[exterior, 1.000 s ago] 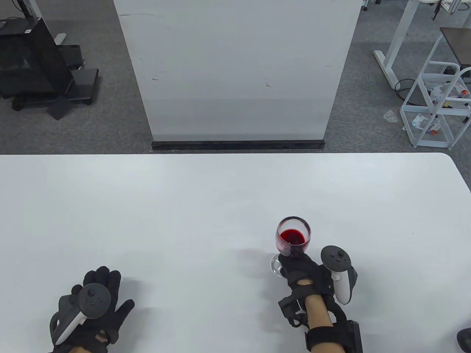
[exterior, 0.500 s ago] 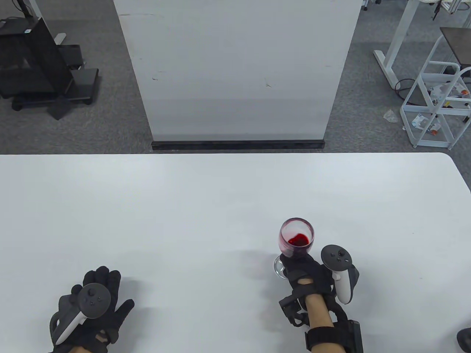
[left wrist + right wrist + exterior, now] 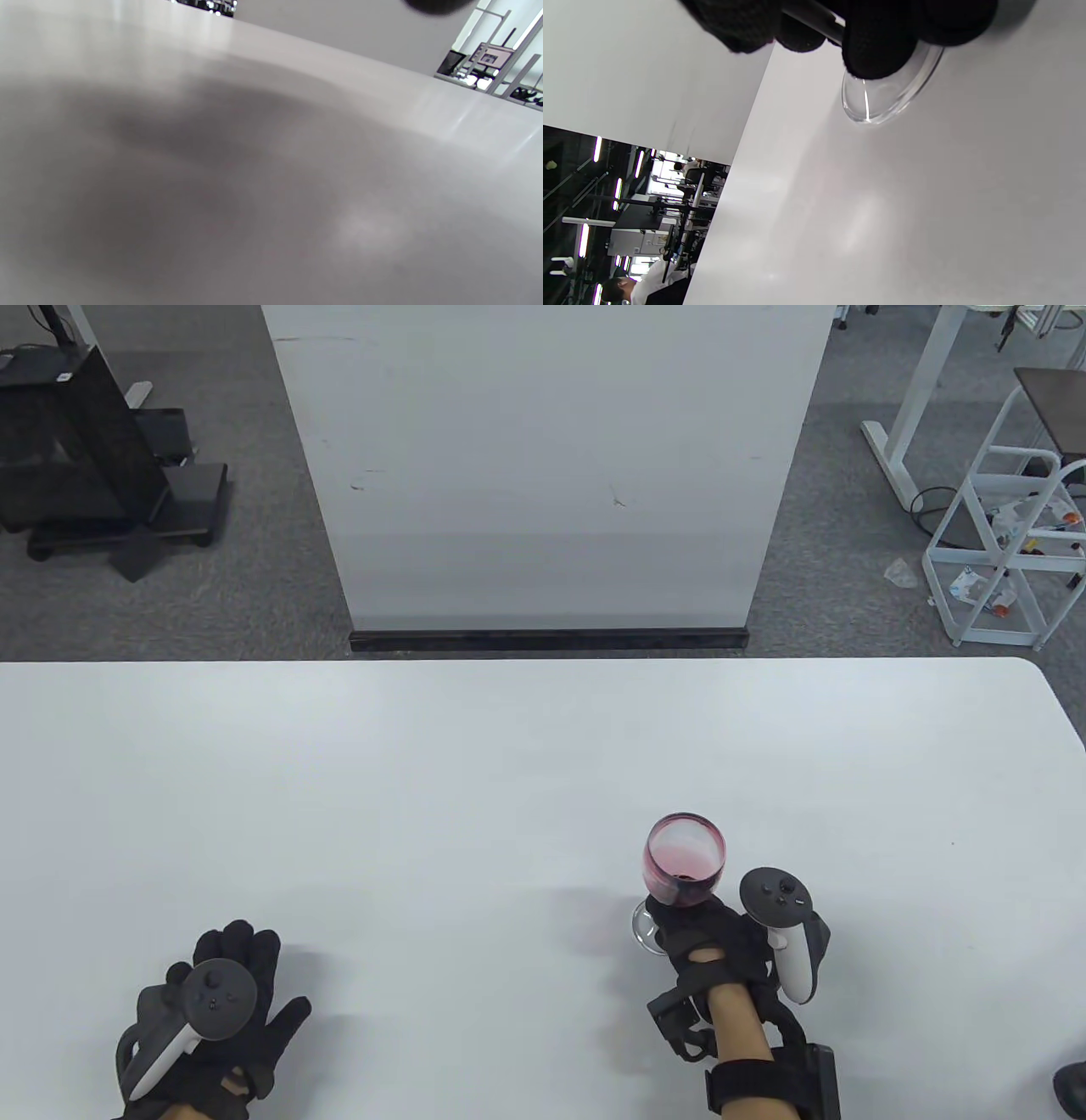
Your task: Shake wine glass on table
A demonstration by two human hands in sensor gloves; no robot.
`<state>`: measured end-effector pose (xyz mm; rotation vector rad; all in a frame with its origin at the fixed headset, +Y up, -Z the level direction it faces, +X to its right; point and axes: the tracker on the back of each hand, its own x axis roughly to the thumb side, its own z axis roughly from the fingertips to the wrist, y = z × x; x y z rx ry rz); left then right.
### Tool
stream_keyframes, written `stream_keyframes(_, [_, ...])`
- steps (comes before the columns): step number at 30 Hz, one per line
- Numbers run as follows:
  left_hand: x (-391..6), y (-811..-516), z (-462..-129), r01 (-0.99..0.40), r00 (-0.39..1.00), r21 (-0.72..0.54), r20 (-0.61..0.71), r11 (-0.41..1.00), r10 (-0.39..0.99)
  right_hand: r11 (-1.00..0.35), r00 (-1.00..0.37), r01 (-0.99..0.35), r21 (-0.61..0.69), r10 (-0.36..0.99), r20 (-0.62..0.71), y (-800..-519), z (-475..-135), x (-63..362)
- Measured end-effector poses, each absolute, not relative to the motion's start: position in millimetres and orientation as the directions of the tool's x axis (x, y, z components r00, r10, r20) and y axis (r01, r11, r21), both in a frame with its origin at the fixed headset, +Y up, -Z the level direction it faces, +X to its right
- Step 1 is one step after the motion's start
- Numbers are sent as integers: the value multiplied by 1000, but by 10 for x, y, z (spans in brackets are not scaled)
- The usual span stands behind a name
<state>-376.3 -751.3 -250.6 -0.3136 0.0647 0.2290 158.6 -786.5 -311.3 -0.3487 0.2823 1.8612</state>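
A clear wine glass (image 3: 685, 858) with a little red wine stands at the table's front right, its inner walls coated pink. My right hand (image 3: 697, 929) grips its stem just below the bowl. The round foot (image 3: 645, 927) shows left of the hand. In the right wrist view my gloved fingers (image 3: 878, 46) wrap the stem above the foot (image 3: 882, 101), which sits at the table surface. My left hand (image 3: 225, 993) rests flat on the table at the front left, fingers spread, holding nothing. The left wrist view shows only blurred table.
The white table (image 3: 509, 763) reaches its far edge mid-view and a rounded corner at the right. Beyond it stands a white panel (image 3: 547, 466) on the floor. A white rack (image 3: 1010, 526) is at the far right, a black stand (image 3: 76, 449) at the far left.
The glass has shifted slightly right and toward me with my right hand. The wine has swirled from a pool at the bottom up over the bowl's walls. The left hand has not moved.
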Motion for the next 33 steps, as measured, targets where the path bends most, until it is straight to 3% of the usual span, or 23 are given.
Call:
stream_keyframes(3, [-3760,-7522,-2510,-229,973,-305,-99,924,209,-242,-250,-968,71,888,-386,-7846,-3120,1581])
stream_keyframes(5, [-3765,-7515,-2505,-234,972,-297,-98,926,214,-252,-292,-956,151,869,-400,-7828,-3128,1622])
stream_keyframes(9, [-3766,-7511,-2505,-236,971,-298,-99,925,216,-261,-255,-965,35,891,-376,-7878,-3107,1593])
stream_keyframes(13, [-3767,-7507,-2502,-237,971,-296,-96,925,218,-250,-292,-956,156,873,-390,-7827,-3123,1627])
stream_keyframes(16, [-3769,-7503,-2500,-239,971,-291,-95,926,221,-277,-275,-960,51,886,-374,-7858,-3097,1620])
stream_keyframes(20, [-3764,-7508,-2502,-234,972,-297,-95,926,215,-247,-276,-961,124,877,-393,-7820,-3117,1623])
stream_keyframes(23, [-3769,-7505,-2502,-237,971,-292,-97,927,218,-330,-327,-942,57,866,-378,-7832,-3105,1616])
stream_keyframes(25, [-3769,-7517,-2511,-235,972,-300,-100,925,214,-308,-297,-951,30,879,-374,-7851,-3104,1577])
stream_keyframes(28, [-3771,-7519,-2508,-230,973,-299,-101,926,209,-319,-328,-944,89,865,-381,-7801,-3119,1591])
stream_keyframes(30, [-3774,-7509,-2502,-236,971,-290,-100,927,216,-360,-350,-932,47,855,-383,-7806,-3114,1617])
stream_keyframes(33, [-3775,-7523,-2512,-233,972,-299,-104,925,211,-319,-308,-947,34,873,-378,-7848,-3109,1591])
